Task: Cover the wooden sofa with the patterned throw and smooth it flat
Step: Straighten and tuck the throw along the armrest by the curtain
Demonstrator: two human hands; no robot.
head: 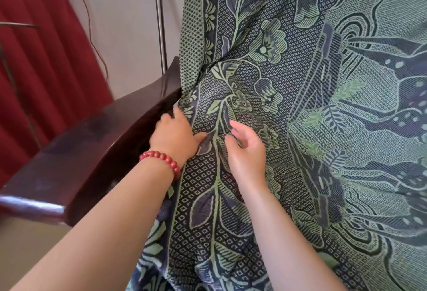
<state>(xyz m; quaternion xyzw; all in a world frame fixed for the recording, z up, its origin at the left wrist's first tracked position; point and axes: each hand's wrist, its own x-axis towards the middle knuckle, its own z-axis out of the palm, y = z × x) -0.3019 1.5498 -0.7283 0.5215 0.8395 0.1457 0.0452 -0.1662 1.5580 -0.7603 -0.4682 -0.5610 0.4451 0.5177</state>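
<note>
Item 1: patterned throw, woven in green and navy with flowers, leaves and a lattice ground. It fills the view from 12 o'clock round through 3 to 6, hanging down from above and spreading toward the viewer. It lies in folds and creases, the deepest near centre.

Item 2: wooden sofa, dark polished wood. Only a curved arm shows, at 8 to 9 o'clock, with the throw's border edge against its inner side.

Item 3: left hand, just left of centre at the throw's border beside the sofa arm. Its thumb lies on the cloth and its fingers are blurred at the edge, so I cannot tell whether it grips. A red bead bracelet sits on the wrist.

Item 4: right hand, at centre over the throw, fingers loosely curled, holding nothing.

Item 5: red curtain, at 10 o'clock.

Item 6: metal pole with a green grip, at 11 to 12, against a pale wall; a thin cord hangs to its left.
</note>
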